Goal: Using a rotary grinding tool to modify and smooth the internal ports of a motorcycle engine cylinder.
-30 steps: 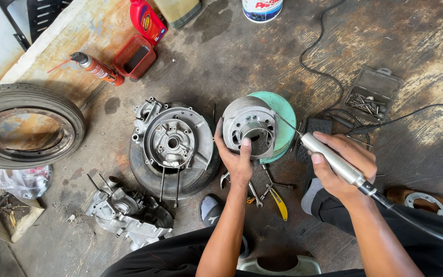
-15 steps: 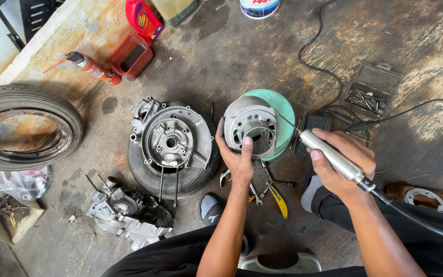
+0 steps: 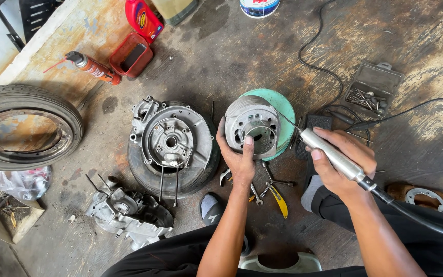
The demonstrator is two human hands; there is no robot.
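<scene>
Left hand: the left hand [image 3: 239, 156] cups the near rim of the finned metal cylinder [image 3: 250, 128]; its fingers [image 3: 221, 137] wrap narrowly around the left side and the thumb presses on the front face, holding the part tilted toward the camera.
Right hand: the right hand [image 3: 342, 161] is closed around the silver rotary tool [image 3: 331, 154], fingers curled fully over the barrel, thumb along its top.
Tool tip: a thin shaft runs from the tool toward the cylinder's bore; whether its end touches metal cannot be told.
Cylinder position: on the concrete floor [image 3: 262, 56], in front of a green round lid [image 3: 283, 110], just right of the engine case on a tyre [image 3: 173, 146].
Hidden: the green lid is mostly covered by the cylinder; the tool's rear end and hose [image 3: 426, 220] run out of view at the right edge; the wrenches and pliers [image 3: 270, 192] lie partly under the left wrist.
Cut off: the white tub [image 3: 260, 6] and the red bottle [image 3: 143, 19] at the top edge.
Counts: two hands; one loose tyre [image 3: 24, 128]; one spray can [image 3: 92, 66]; one red tray [image 3: 132, 55]; one second engine casing [image 3: 126, 213]; one box of small bits [image 3: 373, 90], its contents too small to count.
</scene>
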